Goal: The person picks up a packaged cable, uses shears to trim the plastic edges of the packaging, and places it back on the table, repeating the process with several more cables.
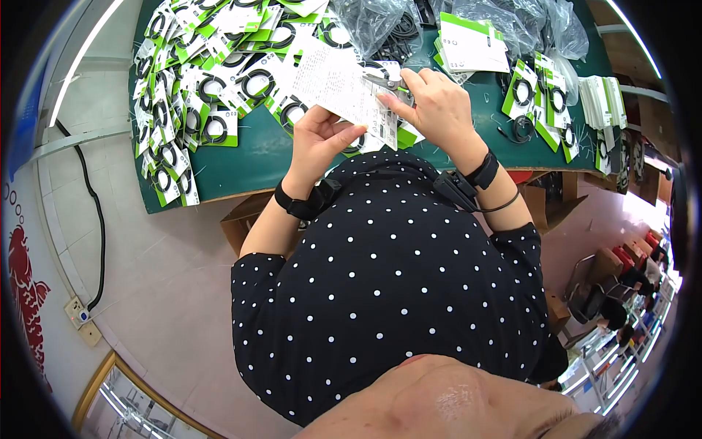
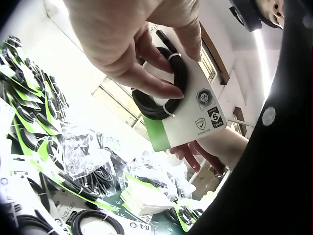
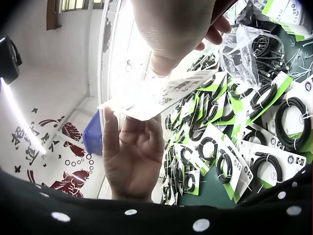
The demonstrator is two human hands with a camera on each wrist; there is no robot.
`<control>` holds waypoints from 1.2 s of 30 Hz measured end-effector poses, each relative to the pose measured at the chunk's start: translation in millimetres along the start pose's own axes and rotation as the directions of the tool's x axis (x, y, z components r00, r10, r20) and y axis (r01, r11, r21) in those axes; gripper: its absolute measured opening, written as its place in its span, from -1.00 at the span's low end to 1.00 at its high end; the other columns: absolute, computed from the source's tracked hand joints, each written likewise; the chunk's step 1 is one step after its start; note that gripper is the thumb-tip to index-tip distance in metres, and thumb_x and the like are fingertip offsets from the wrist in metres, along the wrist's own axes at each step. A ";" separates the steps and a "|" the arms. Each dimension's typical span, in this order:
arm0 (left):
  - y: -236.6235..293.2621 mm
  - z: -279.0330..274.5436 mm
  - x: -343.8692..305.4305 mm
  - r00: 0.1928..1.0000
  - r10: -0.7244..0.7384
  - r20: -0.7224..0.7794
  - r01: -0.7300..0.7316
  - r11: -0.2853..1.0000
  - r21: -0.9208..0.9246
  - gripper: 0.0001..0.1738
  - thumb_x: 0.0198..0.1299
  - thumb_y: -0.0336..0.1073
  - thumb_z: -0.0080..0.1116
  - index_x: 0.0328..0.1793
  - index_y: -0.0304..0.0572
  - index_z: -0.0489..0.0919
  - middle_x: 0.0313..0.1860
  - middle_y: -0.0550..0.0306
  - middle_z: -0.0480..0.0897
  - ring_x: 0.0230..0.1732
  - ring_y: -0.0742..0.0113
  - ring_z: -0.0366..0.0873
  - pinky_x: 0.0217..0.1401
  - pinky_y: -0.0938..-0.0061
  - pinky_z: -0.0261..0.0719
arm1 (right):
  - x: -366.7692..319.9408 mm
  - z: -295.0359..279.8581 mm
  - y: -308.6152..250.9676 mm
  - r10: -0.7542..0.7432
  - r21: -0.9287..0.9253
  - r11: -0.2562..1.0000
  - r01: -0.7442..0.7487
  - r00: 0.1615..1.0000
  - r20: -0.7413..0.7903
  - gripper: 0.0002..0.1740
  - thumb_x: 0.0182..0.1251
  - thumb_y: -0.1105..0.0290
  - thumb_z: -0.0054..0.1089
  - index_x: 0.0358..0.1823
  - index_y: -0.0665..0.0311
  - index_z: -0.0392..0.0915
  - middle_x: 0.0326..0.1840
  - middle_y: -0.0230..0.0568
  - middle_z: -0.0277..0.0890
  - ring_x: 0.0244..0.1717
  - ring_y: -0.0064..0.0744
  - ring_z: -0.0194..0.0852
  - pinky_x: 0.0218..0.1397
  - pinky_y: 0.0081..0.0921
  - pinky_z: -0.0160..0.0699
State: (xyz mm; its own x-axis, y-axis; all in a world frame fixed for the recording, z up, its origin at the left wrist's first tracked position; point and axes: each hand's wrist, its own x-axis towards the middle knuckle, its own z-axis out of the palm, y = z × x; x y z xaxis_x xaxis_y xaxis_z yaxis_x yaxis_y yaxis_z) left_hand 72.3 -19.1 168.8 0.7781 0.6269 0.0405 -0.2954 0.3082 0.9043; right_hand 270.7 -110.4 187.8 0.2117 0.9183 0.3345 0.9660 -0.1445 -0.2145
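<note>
My left hand (image 1: 318, 143) grips a white printed card (image 1: 340, 84) between thumb and fingers. The left wrist view shows the card's other face (image 2: 193, 115), where a black coiled cable (image 2: 182, 78) lies tied with white ties, and the left fingers (image 2: 156, 83) reach over the coil. At the card's right edge, my right hand (image 1: 439, 110) holds a small dark metal tool (image 1: 395, 84); its exact kind is unclear. In the right wrist view, the right thumb (image 3: 164, 63) is close above the card (image 3: 166, 98); whether it touches is unclear.
Many carded cables (image 1: 212, 88) cover the left of the green table (image 1: 241, 172). Clear plastic bags (image 1: 373, 25) with loose black cables lie at the back. A stack of white and green cards (image 1: 472, 44) and more carded cables (image 1: 523, 91) lie to the right.
</note>
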 end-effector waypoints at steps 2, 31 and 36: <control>0.2 0.1 0.6 1.000 0.000 0.001 0.000 1.000 0.009 -0.49 0.10 -0.66 0.20 0.20 -0.52 0.35 0.13 -0.16 0.50 0.12 0.20 0.53 0.17 0.39 0.57 | -0.4 -2.0 -1.2 0.009 0.006 1.000 -0.009 1.000 -0.002 -0.45 0.19 -0.13 0.15 -0.17 0.27 0.58 -0.50 -0.27 0.44 -0.46 -0.31 0.50 -0.47 -0.45 0.46; 2.3 -23.8 11.9 0.971 -0.113 -0.209 0.032 0.934 -0.357 -0.76 0.29 -0.43 0.05 0.03 -0.42 0.48 -0.03 -0.06 0.61 -0.04 0.21 0.61 -0.03 0.30 0.67 | -18.0 -15.1 -0.9 -0.024 0.164 0.986 0.009 0.996 0.088 -0.58 0.21 -0.02 0.21 -0.23 0.22 0.59 -0.50 -0.29 0.48 -0.53 -0.32 0.48 -0.48 -0.47 0.44; 7.0 -13.6 10.6 0.980 -0.020 -0.199 -0.026 0.974 -0.227 -0.76 0.29 -0.44 0.04 0.04 -0.41 0.47 -0.02 -0.07 0.60 -0.02 0.20 0.61 -0.01 0.29 0.67 | -15.9 -13.8 -4.6 -0.013 0.138 0.990 0.005 0.998 0.055 -0.58 0.19 -0.01 0.23 -0.24 0.23 0.59 -0.51 -0.30 0.46 -0.53 -0.33 0.48 -0.48 -0.48 0.44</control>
State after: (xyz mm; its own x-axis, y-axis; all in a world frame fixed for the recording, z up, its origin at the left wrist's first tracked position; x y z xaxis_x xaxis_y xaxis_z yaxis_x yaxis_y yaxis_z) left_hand 70.9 -0.5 169.7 0.6578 0.7505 -0.0630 -0.4336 0.4458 0.7831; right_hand 264.9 -129.5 196.1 0.1905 0.9390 0.2865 0.9374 -0.0874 -0.3371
